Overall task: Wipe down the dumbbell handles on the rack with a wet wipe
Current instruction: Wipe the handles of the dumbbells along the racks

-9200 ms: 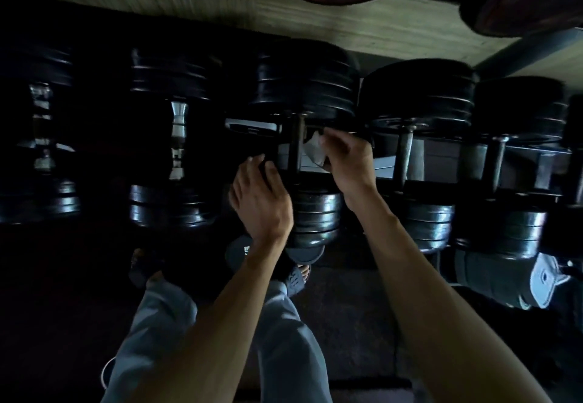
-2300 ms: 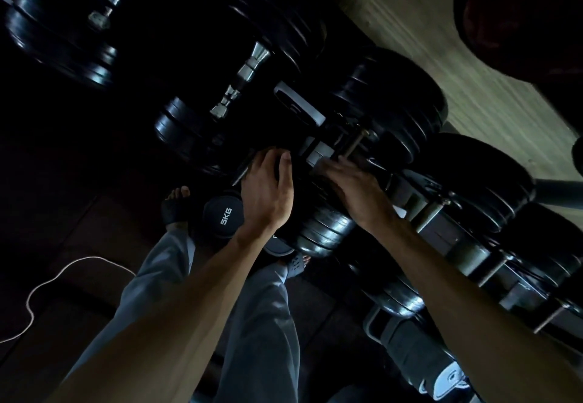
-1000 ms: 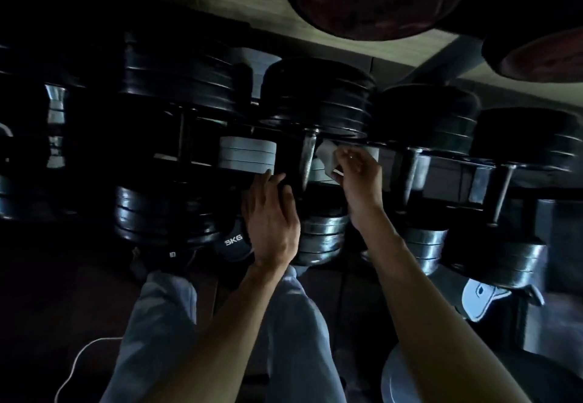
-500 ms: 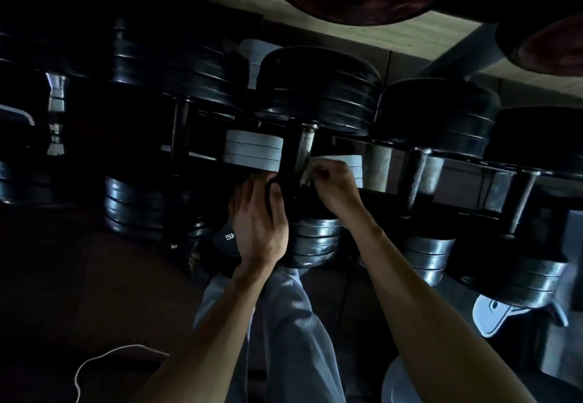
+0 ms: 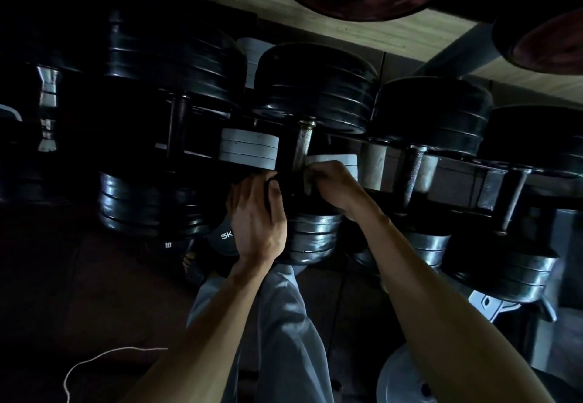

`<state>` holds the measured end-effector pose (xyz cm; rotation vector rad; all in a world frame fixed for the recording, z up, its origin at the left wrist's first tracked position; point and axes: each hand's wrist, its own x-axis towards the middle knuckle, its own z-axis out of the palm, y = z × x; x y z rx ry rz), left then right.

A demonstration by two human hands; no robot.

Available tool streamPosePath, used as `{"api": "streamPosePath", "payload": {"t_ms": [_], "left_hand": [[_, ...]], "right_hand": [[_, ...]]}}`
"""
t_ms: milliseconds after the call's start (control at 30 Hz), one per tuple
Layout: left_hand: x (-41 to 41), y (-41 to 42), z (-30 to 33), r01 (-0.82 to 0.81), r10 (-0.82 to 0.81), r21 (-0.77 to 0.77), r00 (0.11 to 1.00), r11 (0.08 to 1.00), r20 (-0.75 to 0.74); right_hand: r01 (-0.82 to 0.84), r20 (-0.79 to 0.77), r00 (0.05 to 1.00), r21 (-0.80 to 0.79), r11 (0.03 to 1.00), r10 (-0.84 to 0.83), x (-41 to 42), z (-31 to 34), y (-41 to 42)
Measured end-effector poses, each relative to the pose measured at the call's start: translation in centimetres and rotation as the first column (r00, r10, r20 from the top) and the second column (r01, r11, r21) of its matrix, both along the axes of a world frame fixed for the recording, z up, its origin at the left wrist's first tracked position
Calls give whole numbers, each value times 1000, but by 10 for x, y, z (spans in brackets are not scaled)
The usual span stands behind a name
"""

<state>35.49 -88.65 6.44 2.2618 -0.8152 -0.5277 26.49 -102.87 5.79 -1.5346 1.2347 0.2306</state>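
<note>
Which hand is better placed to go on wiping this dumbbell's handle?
Right. The right hand already pinches the wipe against the handle of the middle dumbbell. The left hand holds no wipe and rests on the near plates, likely steadying them.

Glossy black plates (image 5: 315, 87), dull pitted metal handle (image 5: 303, 147), pale wood-grain floor (image 5: 410, 37)

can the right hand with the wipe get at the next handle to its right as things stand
Probably yes: the right hand, pinching the white wet wipe, is beside the neighbouring dull metal dumbbell handle, which stands bare between its black plates.
</note>
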Motion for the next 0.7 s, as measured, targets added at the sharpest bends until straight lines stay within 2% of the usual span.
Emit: {"api": "streamPosePath", "payload": {"t_ms": [33,133,167,233,333,400,533,600,700], "left_hand": [[0,0,0,-2,2,2,1000,1000,2],[0,1,-3,4,-4,17,1000,1000,-2],[0,1,-3,5,-5,22,1000,1000,-3],[0,1,-2,9,-8,21,1000,1000,-3],[1,1,0,3,-3,8,1000,1000,1],[0,0,0,-8,7,7,1000,1000,3],[0,0,-2,-2,2,30,1000,1000,-7],[0,0,-1,-1,1,27,1000,1000,-11],[-1,1,2,-22,22,9,1000,1000,-4]], "right_hand": [[42,43,998,-40,998,-40,5,2,-6],[309,148,944,-92,947,-294,25,4,-23],[314,130,946,-126,941,-298,28,3,-22],[164,51,986,-171,971,-158,22,2,-9],[-45,-36,998,-53,998,43,5,-3,7],[-23,-15,1000,-63,998,22,7,-1,-2],[271,88,962,-173,947,-260,32,5,-25],[229,56,973,-194,954,-223,30,5,-16],[26,16,1000,-111,993,-24,8,4,5]]}}
